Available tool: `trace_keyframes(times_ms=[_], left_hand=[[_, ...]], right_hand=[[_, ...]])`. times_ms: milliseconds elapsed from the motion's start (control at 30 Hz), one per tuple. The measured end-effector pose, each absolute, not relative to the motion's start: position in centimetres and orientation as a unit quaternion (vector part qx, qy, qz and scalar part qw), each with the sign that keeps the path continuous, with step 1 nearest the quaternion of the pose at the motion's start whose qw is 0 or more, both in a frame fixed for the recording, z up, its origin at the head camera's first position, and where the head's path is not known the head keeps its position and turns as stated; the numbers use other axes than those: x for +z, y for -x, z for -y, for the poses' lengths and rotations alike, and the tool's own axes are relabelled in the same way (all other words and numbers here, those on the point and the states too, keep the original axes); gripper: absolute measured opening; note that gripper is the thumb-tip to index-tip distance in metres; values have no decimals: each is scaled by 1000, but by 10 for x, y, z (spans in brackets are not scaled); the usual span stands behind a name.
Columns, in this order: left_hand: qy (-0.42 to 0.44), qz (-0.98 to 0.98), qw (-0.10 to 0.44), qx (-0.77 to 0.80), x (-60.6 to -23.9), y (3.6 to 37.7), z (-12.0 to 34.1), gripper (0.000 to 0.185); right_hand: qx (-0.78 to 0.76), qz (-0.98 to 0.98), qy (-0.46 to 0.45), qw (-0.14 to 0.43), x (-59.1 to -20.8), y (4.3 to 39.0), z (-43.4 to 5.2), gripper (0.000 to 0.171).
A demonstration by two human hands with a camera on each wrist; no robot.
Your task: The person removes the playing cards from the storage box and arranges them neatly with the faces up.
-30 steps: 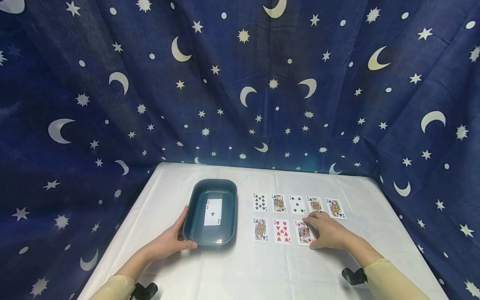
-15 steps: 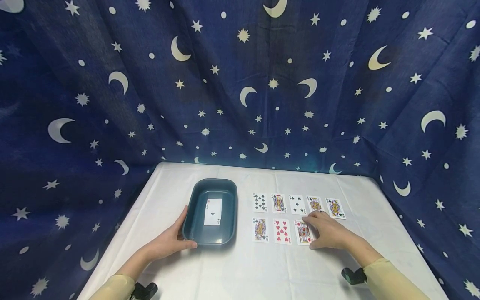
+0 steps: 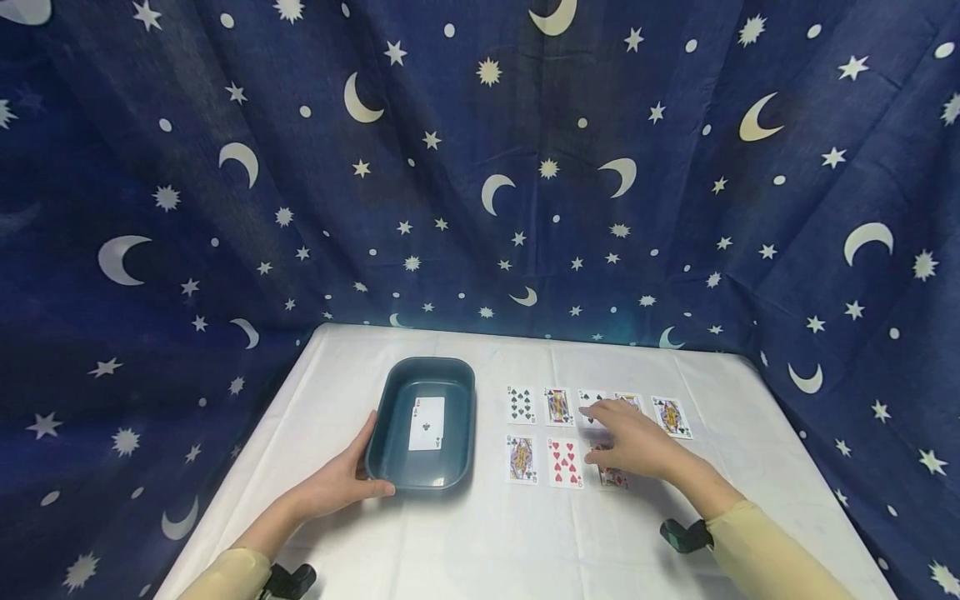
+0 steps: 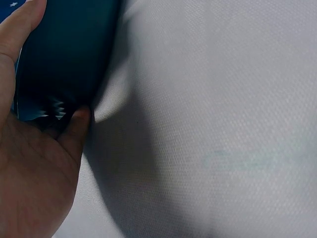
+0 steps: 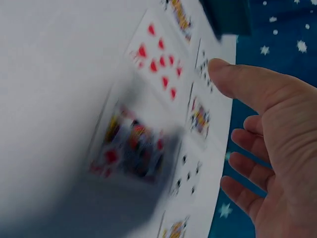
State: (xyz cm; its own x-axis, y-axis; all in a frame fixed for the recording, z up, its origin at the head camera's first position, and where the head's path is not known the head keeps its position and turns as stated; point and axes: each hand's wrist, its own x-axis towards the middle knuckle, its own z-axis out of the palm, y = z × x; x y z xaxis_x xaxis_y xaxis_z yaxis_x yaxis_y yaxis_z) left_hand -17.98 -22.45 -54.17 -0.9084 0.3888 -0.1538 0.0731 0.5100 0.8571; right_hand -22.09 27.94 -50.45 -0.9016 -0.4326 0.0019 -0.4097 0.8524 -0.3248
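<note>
Since a moment ago my right hand [image 3: 633, 442] has lifted off the red face card [image 3: 611, 475] in the near row and slid forward and leftward, so its fingertips now reach the three of spades [image 3: 592, 398] in the far row. My left hand [image 3: 341, 483] has not moved.

From the head view, my left hand rests against the near left corner of the teal tray [image 3: 390, 400], thumb curled along its front wall, fingers up its side. An ace of clubs [image 3: 426, 423] lies face up in the tray. My right hand hovers with fingers spread and relaxed, gripping nothing. Under its palm lies the red face card; just left of it sit the nine of hearts [image 3: 564, 462] and another face card [image 3: 521, 459]. Beyond my fingertips runs the far row: eight of spades [image 3: 520, 404], a face card [image 3: 558, 406], the three of spades, a card [image 3: 630, 400] partly hidden by my fingers, and a face card [image 3: 671, 417] to the right. All rest on the white desk [image 3: 487, 542].

From the left wrist, my left hand [image 4: 34, 168] presses the tray's dark wall [image 4: 69, 54], thumb tip touching its base.

From the right wrist, my right hand [image 5: 272, 148] is loose, fingers apart, above the blurred red face card [image 5: 131, 148], with the nine of hearts [image 5: 158, 59] past it.
</note>
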Motion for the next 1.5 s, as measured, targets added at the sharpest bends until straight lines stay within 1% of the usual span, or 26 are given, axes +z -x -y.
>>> trace_keyframes(times_ms=[200,333,600,800,933,1100,1267,1500], left_hand=[[-127,-854,169,476,-542,181,225,127],[-119,-856,172,473,-542,182,223,128],[-114,-858,173,469,-543,182,222,128],[-114,-856,180,471,-546,183,223,128],[-121,-852,181,476,-546,184,225,127],[-121,-853,180,475,-546,184,226,127],[-118,-854,180,473,-546,184,226,128],[-119,-853,180,475,-545,183,226,127]], right_hand=[[-167,-954,249,6,-489,235,-234,70],[-182,-942,282,4,-478,245,-195,69],[-167,-925,340,31,-476,262,-117,79],[-135,-919,368,50,-482,268,-73,87],[-99,-921,372,55,-489,273,-52,90],[-39,-927,369,55,-500,279,-36,88],[0,-932,357,58,-507,283,-27,84],[8,-938,342,59,-513,287,-23,86]])
